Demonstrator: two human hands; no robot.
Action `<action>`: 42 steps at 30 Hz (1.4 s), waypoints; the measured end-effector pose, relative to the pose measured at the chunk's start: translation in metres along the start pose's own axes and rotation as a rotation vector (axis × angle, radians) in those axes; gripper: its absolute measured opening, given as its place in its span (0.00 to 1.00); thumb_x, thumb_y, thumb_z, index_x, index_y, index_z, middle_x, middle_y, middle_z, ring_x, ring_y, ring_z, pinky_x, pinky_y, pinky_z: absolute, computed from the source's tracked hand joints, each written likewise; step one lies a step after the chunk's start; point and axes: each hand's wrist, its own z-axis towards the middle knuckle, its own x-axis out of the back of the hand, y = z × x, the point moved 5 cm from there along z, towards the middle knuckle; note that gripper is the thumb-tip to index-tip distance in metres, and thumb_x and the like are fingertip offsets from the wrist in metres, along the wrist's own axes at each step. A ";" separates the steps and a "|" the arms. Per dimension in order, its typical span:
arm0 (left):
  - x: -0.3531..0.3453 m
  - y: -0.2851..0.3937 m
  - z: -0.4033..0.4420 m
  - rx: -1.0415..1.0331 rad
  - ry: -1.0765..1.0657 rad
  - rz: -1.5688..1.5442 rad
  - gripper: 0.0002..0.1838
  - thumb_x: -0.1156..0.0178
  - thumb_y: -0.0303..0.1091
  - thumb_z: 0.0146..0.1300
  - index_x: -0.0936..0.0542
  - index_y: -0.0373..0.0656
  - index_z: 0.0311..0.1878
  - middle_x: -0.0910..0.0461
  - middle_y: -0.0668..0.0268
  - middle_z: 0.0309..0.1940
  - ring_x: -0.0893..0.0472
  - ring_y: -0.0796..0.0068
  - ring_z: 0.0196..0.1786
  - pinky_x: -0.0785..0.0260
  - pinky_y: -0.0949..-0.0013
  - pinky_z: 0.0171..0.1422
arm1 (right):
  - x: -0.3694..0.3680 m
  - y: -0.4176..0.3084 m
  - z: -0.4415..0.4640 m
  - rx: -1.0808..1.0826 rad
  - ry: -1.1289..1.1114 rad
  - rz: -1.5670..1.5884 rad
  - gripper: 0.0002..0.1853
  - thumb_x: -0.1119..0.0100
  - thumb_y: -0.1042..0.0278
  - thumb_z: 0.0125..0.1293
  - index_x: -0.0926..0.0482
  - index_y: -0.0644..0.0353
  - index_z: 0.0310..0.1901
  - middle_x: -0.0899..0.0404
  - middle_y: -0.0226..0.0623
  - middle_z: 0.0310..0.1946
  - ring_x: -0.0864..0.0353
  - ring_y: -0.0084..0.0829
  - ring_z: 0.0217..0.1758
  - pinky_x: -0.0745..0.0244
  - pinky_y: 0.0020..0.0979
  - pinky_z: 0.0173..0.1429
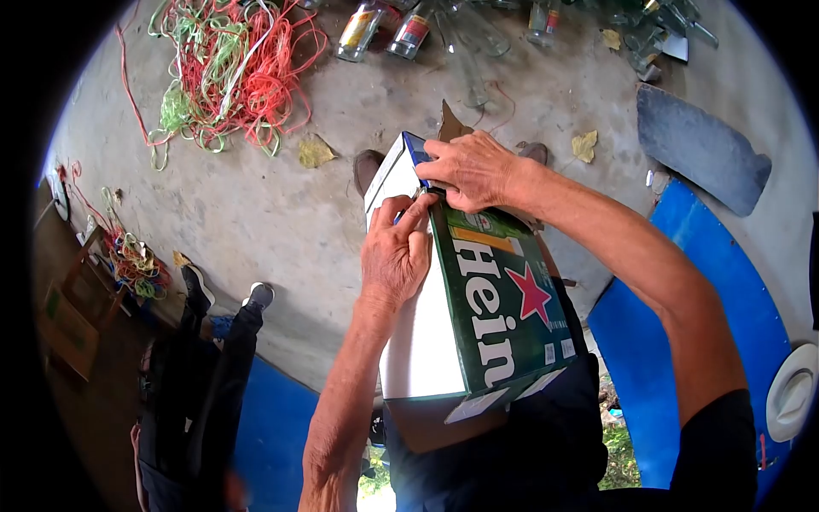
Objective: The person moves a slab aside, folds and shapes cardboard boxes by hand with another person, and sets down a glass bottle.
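A green and white cardboard box [533,316] with Heineken print lies tilted across the person's lap. At its far end, my left hand [395,247] rests on the white side with bent fingers gripping the edge. My right hand [471,171] comes across from the right, its fingers curled at the same corner and almost meeting the left ones. A blue strip [415,148] shows on the box's far end, beside the right fingers. Exactly what the fingertips pinch is hidden. A torn brown cardboard flap [452,125] sticks up behind the right hand.
Tangled red and green plastic string [243,72] lies on the concrete floor at upper left. Several glass bottles [409,32] are at the top. A dark slab [704,147] and blue sheet [704,290] lie right. Another person's legs [217,367] are at left.
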 end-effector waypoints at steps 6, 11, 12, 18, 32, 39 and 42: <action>-0.001 -0.007 -0.003 -0.006 -0.032 -0.054 0.28 0.50 0.23 0.70 0.16 0.50 0.70 0.23 0.55 0.58 0.20 0.56 0.61 0.26 0.60 0.67 | -0.003 -0.001 0.004 0.037 -0.037 0.005 0.16 0.32 0.69 0.54 0.21 0.53 0.46 0.23 0.43 0.41 0.12 0.52 0.39 0.18 0.52 0.40; -0.002 -0.039 -0.007 0.005 0.070 -0.164 0.20 0.44 0.33 0.81 0.18 0.48 0.71 0.23 0.54 0.56 0.20 0.57 0.62 0.24 0.59 0.65 | -0.009 -0.001 -0.018 -0.142 0.113 0.198 0.19 0.35 0.73 0.60 0.21 0.53 0.54 0.21 0.44 0.42 0.13 0.56 0.43 0.17 0.54 0.46; -0.002 -0.044 -0.008 -0.017 0.075 -0.129 0.19 0.43 0.35 0.82 0.18 0.47 0.71 0.23 0.54 0.55 0.20 0.57 0.61 0.24 0.59 0.64 | -0.013 -0.002 -0.023 -0.194 0.146 0.235 0.20 0.35 0.73 0.61 0.21 0.51 0.56 0.20 0.44 0.42 0.13 0.57 0.44 0.16 0.55 0.47; -0.008 -0.077 -0.007 -0.036 0.075 -0.011 0.17 0.41 0.36 0.82 0.17 0.44 0.68 0.18 0.51 0.59 0.16 0.49 0.58 0.21 0.55 0.62 | -0.033 -0.007 -0.042 -0.574 0.116 0.636 0.33 0.36 0.56 0.69 0.27 0.58 0.73 0.20 0.52 0.62 0.17 0.52 0.65 0.22 0.49 0.68; 0.004 -0.094 0.018 -0.101 -0.079 0.296 0.11 0.34 0.31 0.67 0.14 0.45 0.52 0.15 0.62 0.43 0.12 0.54 0.45 0.17 0.53 0.49 | -0.019 -0.042 -0.043 -0.793 -0.091 0.745 0.49 0.32 0.45 0.64 0.36 0.74 0.77 0.33 0.62 0.75 0.28 0.51 0.77 0.31 0.43 0.78; 0.006 -0.101 0.033 -0.165 -0.189 0.256 0.19 0.29 0.38 0.66 0.11 0.50 0.59 0.10 0.60 0.47 0.10 0.56 0.46 0.16 0.54 0.51 | -0.019 -0.040 -0.040 -0.764 -0.071 0.699 0.48 0.32 0.48 0.60 0.34 0.75 0.76 0.31 0.61 0.72 0.28 0.54 0.76 0.32 0.42 0.79; 0.008 -0.106 0.040 -0.176 -0.243 0.258 0.18 0.28 0.38 0.65 0.11 0.46 0.58 0.09 0.55 0.46 0.10 0.52 0.46 0.17 0.53 0.52 | -0.022 -0.043 -0.042 -0.769 -0.009 0.718 0.48 0.32 0.48 0.60 0.34 0.75 0.75 0.29 0.61 0.71 0.28 0.54 0.76 0.32 0.42 0.80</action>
